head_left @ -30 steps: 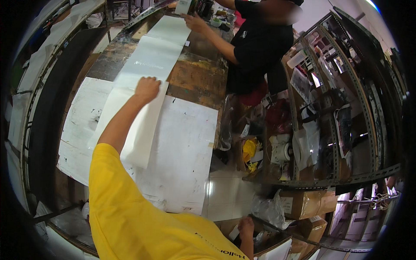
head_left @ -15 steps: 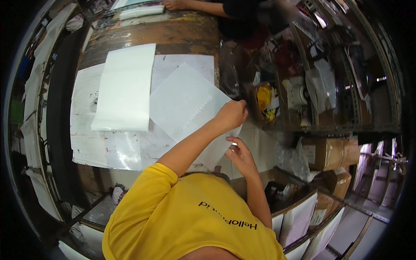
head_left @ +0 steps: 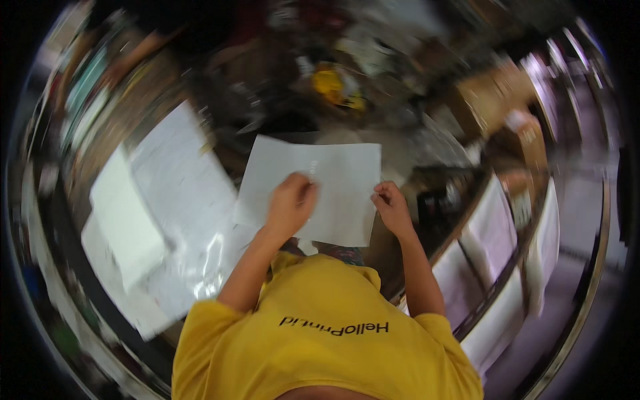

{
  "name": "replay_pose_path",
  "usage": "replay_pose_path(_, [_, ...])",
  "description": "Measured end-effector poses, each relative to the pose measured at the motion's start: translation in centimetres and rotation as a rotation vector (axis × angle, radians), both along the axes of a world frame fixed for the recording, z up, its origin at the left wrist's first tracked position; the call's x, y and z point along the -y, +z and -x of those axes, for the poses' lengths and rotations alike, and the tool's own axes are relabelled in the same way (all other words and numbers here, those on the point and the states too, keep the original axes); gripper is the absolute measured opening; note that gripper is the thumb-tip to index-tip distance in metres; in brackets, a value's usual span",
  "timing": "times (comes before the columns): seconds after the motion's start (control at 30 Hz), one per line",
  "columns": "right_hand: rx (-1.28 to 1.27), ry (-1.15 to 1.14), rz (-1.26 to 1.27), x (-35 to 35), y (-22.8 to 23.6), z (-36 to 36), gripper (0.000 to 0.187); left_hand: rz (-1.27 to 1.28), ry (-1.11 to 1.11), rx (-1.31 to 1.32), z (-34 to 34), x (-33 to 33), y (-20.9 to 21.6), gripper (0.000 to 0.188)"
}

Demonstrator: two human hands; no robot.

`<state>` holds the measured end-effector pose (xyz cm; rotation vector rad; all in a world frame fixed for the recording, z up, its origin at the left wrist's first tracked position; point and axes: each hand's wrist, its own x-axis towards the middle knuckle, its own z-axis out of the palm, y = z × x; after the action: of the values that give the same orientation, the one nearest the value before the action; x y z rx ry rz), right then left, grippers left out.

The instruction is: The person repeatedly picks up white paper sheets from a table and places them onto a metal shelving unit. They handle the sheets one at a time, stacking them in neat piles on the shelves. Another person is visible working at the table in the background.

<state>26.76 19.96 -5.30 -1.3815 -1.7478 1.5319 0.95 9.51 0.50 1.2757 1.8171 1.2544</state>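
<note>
A pale translucent sheet (head_left: 340, 200) with small light printing is held in front of my body, off the table's right side. My right hand (head_left: 393, 207) pinches its right edge between thumb and fingers. Over the left half of the sheet is my left hand (head_left: 290, 207), its fingers curled in and blurred by motion. I see nothing between them, though the fingertips are partly smeared. To the left, a stack of white sheets (head_left: 127, 220) lies on the white-covered table (head_left: 183, 167).
White panels (head_left: 490, 227) stand in a rack on the right, with cardboard boxes (head_left: 490, 100) behind. A yellow item (head_left: 328, 83) lies among blurred clutter ahead. Another person's arm (head_left: 137, 57) reaches over the table's far left.
My view has turned right, so the table now lies left. The sheet has come off the table in front of me. My left hand has left its corner and is over the sheet.
</note>
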Motion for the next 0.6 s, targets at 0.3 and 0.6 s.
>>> replay_pose_path(0.3, [0.102, -0.305, -0.137, -10.8, 1.4, -18.2, 0.022, 0.176, 0.12, -0.741, 6.0, 8.9, -7.0, 0.016])
replay_pose_path(0.6, [0.262, -1.141, -0.249, -11.1, 1.4, -43.2, 0.02, 0.27, -0.047, -1.009, 5.9, 9.8, -9.2, 0.028])
